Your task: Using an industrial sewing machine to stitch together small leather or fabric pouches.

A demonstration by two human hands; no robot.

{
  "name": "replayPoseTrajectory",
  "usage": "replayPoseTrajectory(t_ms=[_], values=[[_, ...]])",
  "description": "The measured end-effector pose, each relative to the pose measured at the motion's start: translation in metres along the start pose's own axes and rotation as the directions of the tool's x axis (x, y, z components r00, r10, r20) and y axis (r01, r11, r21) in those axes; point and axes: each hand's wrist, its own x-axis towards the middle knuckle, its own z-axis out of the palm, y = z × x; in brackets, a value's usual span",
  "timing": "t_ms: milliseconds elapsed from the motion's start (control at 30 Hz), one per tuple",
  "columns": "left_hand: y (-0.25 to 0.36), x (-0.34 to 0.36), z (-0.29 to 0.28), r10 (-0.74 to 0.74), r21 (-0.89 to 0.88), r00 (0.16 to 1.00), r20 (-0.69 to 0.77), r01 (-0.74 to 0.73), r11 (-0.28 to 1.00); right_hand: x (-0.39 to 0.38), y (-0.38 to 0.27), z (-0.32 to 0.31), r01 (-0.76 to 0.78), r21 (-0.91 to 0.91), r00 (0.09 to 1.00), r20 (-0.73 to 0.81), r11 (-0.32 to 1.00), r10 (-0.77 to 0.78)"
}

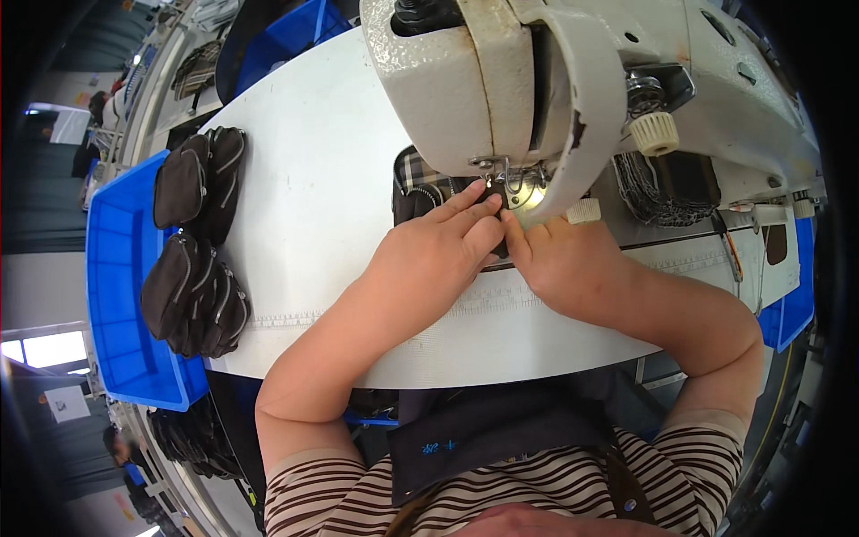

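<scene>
Two striped sleeves (pixel 313 488) and a dark apron (pixel 501 438) fill the bottom of the frame, nearest the camera. From there both forearms bend inward and meet near the centre, probably so that each hand can steady one side of the work. That work, a dark fabric piece (pixel 410 208) with a checked patch, lies at the centre on the table (pixel 304 215), partly beneath the head of a white sewing machine (pixel 438 98); it seems to be pressed flat there to keep it from shifting.

The left hand (pixel 438 255) reaches in from the lower left, palm down, fingers nearly straight and close together on top of the fabric, not closed around it. The right hand (pixel 568 264) comes from the right with its fingers curled, the index tip at the piece's right edge; whether it pinches the fabric I cannot tell.

Right of centre, past the right hand, sits a stack of dark panels (pixel 667 192), likely for easy reach. At the left, dark zipped pouches (pixel 183 183) overlap the rim of a blue bin (pixel 125 268), perhaps to leave the middle free. Farther off, at the upper left, lies a striped cloth (pixel 197 70).
</scene>
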Motion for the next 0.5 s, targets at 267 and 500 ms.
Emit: replayPoseTrajectory(t_ms=[267,500], values=[[-0.0082,0.0015,-0.0016,0.013,0.014,0.999,0.029,-0.013,1.000,0.0016,0.0007,0.0039,-0.063,0.054,0.998,-0.004,0.997,0.063],[-0.0044,0.0018,-0.0021,-0.035,-0.014,0.998,0.045,0.036,0.999,0.0003,-0.0014,0.0039,-0.054,0.021,0.998,-0.007,0.998,0.055]])
